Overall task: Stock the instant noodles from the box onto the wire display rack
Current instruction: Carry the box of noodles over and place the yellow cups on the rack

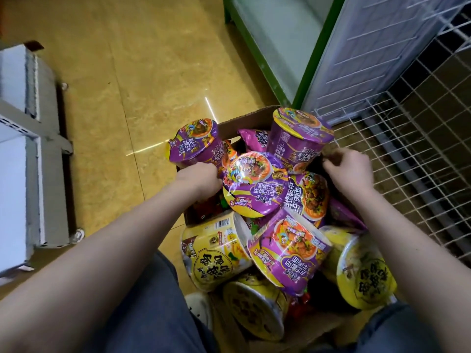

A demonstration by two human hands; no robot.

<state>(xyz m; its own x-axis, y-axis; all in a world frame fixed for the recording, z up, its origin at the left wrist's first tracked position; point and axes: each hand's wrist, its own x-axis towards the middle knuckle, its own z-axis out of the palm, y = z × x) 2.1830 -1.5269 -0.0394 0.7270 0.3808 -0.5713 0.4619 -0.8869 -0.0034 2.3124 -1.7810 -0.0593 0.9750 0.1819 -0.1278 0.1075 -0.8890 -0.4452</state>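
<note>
A cardboard box (243, 121) on the floor is heaped with noodle cups: several purple ones (257, 184) and yellow ones (216, 253), with packets underneath. My left hand (200, 179) reaches in at the box's left side and grips the base of a tilted purple cup (195, 143); its fingertips are hidden behind the middle cup. My right hand (350, 170) is at the box's right rim with its fingers curled over the edge, just beside another upright purple cup (298, 136). The white wire display rack (407, 161) stands directly right of the box.
A green-framed shelf unit (267, 42) stands behind the box. White cabinets (23, 149) on casters line the left side, across yellow floor tiles (140, 72). My knees in grey trousers (153, 314) are on either side of the box's near end.
</note>
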